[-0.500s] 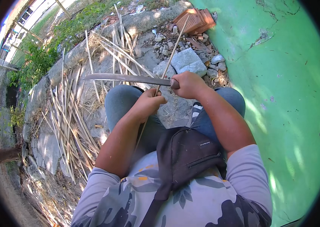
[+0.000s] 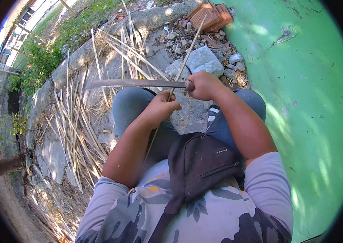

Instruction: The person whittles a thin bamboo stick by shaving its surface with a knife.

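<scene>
My right hand grips the handle of a long knife, whose grey blade points left, level above my knees. My left hand is closed around a thin pale palm-leaf stick that runs from my lap up and away past the blade. The stick crosses the knife just beside my right fist. I am sitting, with both knees in blue jeans under the hands.
A heap of dry palm-leaf strips lies on the stone ground to my left. Grey stones and broken reddish tiles sit ahead. A green painted wall fills the right side. A black bag hangs on my chest.
Both hands and the knife hold nearly the same pose; the stick sits slightly differently against the blade.
</scene>
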A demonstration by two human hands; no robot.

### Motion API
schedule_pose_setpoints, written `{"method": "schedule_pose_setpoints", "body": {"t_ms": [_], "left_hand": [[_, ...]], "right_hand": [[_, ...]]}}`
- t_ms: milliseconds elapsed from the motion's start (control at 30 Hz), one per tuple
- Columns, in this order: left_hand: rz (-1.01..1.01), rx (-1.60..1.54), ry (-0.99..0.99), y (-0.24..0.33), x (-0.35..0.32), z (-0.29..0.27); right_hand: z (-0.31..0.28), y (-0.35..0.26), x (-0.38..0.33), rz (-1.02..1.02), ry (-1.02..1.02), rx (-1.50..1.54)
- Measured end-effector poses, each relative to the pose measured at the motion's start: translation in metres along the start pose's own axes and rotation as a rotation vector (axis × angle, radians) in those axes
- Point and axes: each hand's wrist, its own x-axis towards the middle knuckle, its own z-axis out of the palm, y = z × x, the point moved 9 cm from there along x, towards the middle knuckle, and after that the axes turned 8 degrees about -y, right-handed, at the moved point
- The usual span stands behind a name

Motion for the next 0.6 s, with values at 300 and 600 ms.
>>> {"method": "schedule_pose_setpoints", "body": {"t_ms": [300,600], "left_hand": [[-0.005,-0.238,-0.055,0.001,-0.007,-0.001],[-0.02,-0.188,-0.029,0.0,-0.006,-0.001]], "right_hand": [[-0.006,-0.015,-0.006,-0.045,0.053,-0.059],[-0.006,-0.019,-0.008,-0.093,0.084,-0.036]]}}
